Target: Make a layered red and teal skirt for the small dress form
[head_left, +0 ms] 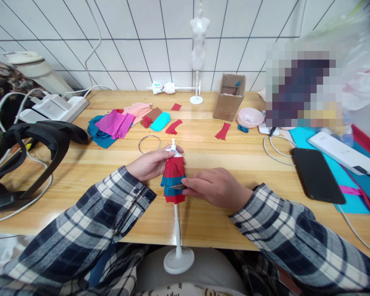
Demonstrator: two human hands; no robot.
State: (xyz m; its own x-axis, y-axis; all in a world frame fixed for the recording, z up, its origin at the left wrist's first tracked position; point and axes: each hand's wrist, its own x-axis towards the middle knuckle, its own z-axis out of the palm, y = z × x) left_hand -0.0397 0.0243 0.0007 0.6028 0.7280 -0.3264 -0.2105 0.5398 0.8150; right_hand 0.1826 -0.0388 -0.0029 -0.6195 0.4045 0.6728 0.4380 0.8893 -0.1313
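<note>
A small white doll mannequin (176,230) on a stand with a round base wears a red dress (174,166) with teal ruffled bands. My left hand (151,162) is closed around the mannequin's upper body, thumb on its chest. Between the thumb and fingers of my right hand (218,187) is a thin pointed metal tool (178,186), its blade lying across the lower teal band. The mannequin leans over the table's front edge, its base above my lap.
Crepe paper pieces (115,123), a wire ring (149,144), a cardboard box (230,96), a pink bowl (250,118) and another mannequin (200,41) stand or lie behind. A black headset (33,164) is left, a black phone (317,174) right.
</note>
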